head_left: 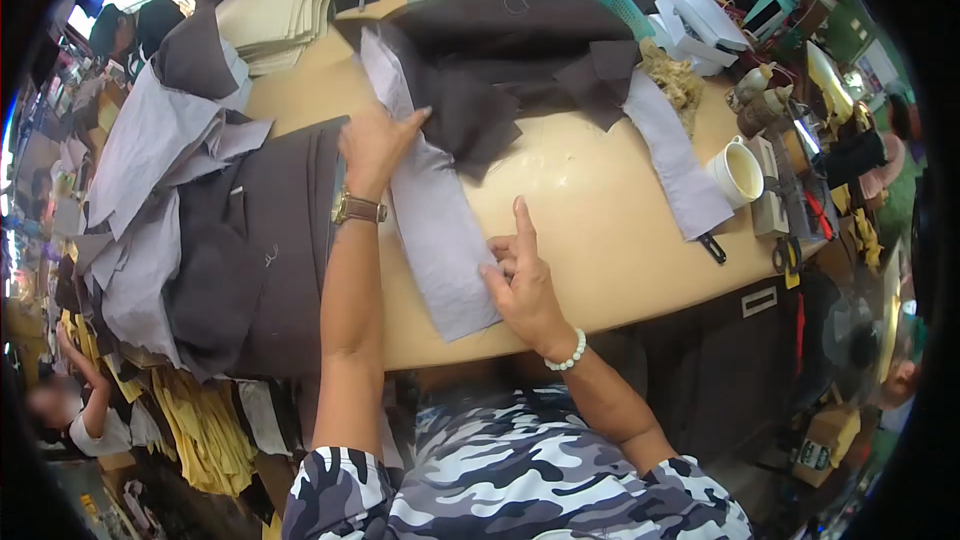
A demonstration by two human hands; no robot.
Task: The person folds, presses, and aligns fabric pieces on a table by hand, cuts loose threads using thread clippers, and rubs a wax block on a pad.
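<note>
Head view: one white cup [717, 179] with yellowish contents, one green basket [624, 10] at the far side, contents mostly hidden by dark cloth [520, 25]. Two pale strips on the table [600, 260]: right strip [677, 155] near cup, front strip [440, 240] at both hands; right hand [526, 290] pinches its edge, index extended, left hand [376, 148] on its upper part, thumb wide, grip unclear.
</note>
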